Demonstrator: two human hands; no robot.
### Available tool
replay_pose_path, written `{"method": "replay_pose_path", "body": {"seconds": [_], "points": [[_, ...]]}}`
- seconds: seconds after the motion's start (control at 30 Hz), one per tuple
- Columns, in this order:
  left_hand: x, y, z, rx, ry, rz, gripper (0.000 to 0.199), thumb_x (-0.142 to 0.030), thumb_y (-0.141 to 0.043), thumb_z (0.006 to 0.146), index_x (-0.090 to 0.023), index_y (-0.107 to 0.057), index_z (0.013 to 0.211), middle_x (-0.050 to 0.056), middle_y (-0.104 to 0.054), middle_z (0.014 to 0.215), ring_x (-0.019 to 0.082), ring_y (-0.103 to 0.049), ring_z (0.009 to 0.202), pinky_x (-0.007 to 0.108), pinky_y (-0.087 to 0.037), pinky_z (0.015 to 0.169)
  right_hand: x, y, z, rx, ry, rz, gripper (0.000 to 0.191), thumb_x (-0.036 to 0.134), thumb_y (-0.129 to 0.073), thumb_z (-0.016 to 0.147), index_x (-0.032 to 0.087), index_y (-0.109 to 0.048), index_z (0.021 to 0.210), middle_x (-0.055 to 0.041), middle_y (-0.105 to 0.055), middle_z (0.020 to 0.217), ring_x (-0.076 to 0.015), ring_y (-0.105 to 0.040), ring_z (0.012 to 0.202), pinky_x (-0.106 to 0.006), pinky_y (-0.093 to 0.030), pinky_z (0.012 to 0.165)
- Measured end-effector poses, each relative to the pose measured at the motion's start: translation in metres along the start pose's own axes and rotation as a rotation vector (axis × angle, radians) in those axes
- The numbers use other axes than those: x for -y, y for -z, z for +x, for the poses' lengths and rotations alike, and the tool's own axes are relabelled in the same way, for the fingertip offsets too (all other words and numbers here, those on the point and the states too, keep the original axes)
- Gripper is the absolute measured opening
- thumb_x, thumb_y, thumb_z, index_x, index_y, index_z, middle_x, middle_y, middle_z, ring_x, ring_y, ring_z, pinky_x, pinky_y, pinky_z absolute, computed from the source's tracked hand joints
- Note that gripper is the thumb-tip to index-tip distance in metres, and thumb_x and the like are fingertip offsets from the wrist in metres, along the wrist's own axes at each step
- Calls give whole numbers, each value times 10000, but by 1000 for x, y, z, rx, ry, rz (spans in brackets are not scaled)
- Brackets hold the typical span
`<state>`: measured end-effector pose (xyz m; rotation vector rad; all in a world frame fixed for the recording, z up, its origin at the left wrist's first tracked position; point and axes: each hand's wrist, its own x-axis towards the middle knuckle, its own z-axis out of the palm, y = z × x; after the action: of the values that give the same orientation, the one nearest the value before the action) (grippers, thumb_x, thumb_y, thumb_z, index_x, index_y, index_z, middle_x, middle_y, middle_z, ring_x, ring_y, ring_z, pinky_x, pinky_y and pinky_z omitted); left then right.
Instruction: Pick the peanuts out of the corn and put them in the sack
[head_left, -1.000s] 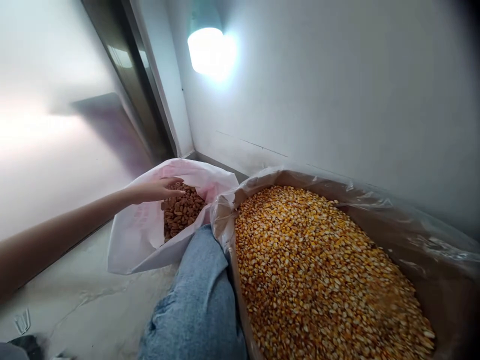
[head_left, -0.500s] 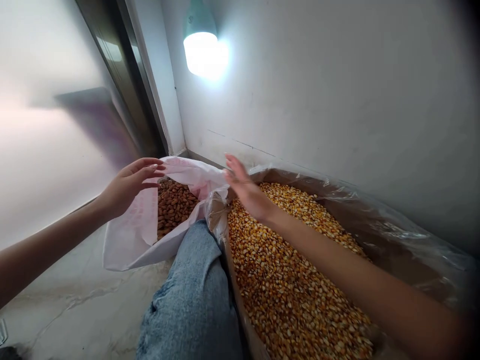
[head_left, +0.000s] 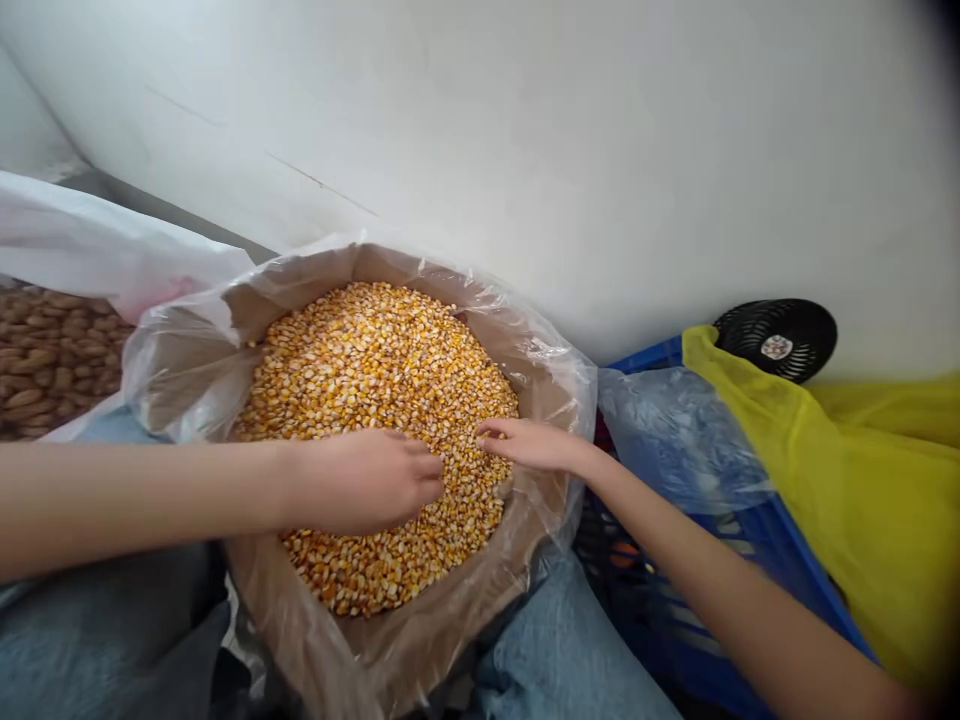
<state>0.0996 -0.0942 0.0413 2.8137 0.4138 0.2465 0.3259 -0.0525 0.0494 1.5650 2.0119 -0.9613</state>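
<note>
Yellow corn kernels (head_left: 360, 350) fill a deep bag lined with clear plastic (head_left: 577, 390), with brown inner walls. Over the front middle of the kernels is my left hand (head_left: 367, 480), back upward and slightly blurred. Its fingers are curled under, so their tips and anything in them are hidden. My right hand (head_left: 532, 445) is at the right side of the kernels, near the bag's wall. Its fingers point left, apart and slightly bent, with nothing seen in them. Between the two hands lies a short gap of kernels.
A white sack (head_left: 97, 230) of almonds (head_left: 52, 350) stands at the left edge. To the right is a blue crate (head_left: 795, 560) with clear plastic and a yellow mesh cloth (head_left: 847, 480). A black slotted round thing (head_left: 780, 335) leans by the wall (head_left: 525, 130).
My view has swung right, from the almond sack to the corn bag. My left hand has moved from the sack's rim to over the corn, its fingers now curled. My right hand has shifted to the bag's right side.
</note>
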Motion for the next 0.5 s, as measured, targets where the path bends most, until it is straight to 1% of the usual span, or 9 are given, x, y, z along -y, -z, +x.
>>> {"method": "replay_pose_path", "body": {"seconds": [0.07, 0.1, 0.17, 0.2, 0.27, 0.3, 0.37, 0.43, 0.5], "points": [[-8, -41, 37, 72, -167, 78, 146, -188, -488, 754, -166, -601, 843, 55, -611, 861, 178, -531, 822, 304, -408, 711, -5, -1, 7, -109, 29, -80, 338, 327, -374, 805, 161, -541, 1048, -83, -584, 1024, -203, -533, 918, -307, -380, 818], [-11, -63, 50, 88, -246, 91, 132, -188, -495, 747, -174, -605, 816, 50, -617, 864, 184, -530, 826, 317, -408, 707, -9, -3, 11, -154, 30, -111, 348, 322, -372, 806, 161, -529, 1071, -89, -569, 1065, -212, -521, 959, -315, -368, 839], [-16, -106, 64, 112, -367, 75, 122, -217, -532, 718, -217, -608, 814, 26, -627, 886, 194, -518, 888, 347, -394, 766, -19, -9, 20, -220, 23, -143, 369, 320, -373, 807, 166, -503, 1116, -94, -532, 1137, -220, -490, 1024, -325, -346, 873], [-17, -125, 65, 130, -366, 62, 153, -248, -565, 689, -243, -607, 836, 13, -615, 962, 205, -484, 983, 378, -358, 850, -25, -12, 25, -244, 17, -134, 373, 323, -371, 810, 170, -498, 1125, -93, -520, 1155, -218, -483, 1037, -324, -341, 879], [-14, -150, 61, 163, -243, 52, 258, -254, -575, 665, -325, -587, 913, -43, -537, 1135, 209, -382, 1135, 420, -269, 954, -35, -19, 32, -254, 20, -75, 357, 333, -372, 813, 180, -516, 1102, -85, -531, 1141, -204, -498, 1015, -312, -355, 864], [-11, -157, 58, 191, -185, 72, 317, -229, -569, 658, -359, -573, 948, -69, -493, 1190, 204, -328, 1183, 425, -226, 989, -39, -22, 35, -255, 30, -33, 345, 339, -377, 812, 183, -530, 1079, -81, -543, 1124, -196, -508, 997, -304, -363, 852], [0, -157, 53, 256, -88, 129, 462, -148, -537, 645, -420, -532, 1019, -114, -429, 1244, 174, -221, 1247, 416, -188, 1022, -43, -25, 37, -265, 70, 57, 326, 350, -385, 811, 189, -547, 1043, -68, -566, 1085, -181, -523, 963, -290, -376, 829], [15, -146, 55, 323, -3, 165, 617, -81, -491, 622, -474, -456, 1097, -157, -376, 1271, 127, -103, 1280, 414, -198, 1029, -44, -26, 36, -314, 104, 141, 317, 354, -383, 812, 200, -548, 1035, -53, -578, 1062, -169, -530, 939, -282, -382, 817], [30, -131, 60, 384, 100, 150, 746, -55, -445, 607, -514, -319, 1181, -214, -280, 1306, 89, -8, 1283, 428, -211, 1031, -44, -25, 33, -388, 101, 186, 298, 344, -388, 810, 206, -557, 1012, -43, -588, 1036, -163, -535, 918, -282, -380, 813]]}}
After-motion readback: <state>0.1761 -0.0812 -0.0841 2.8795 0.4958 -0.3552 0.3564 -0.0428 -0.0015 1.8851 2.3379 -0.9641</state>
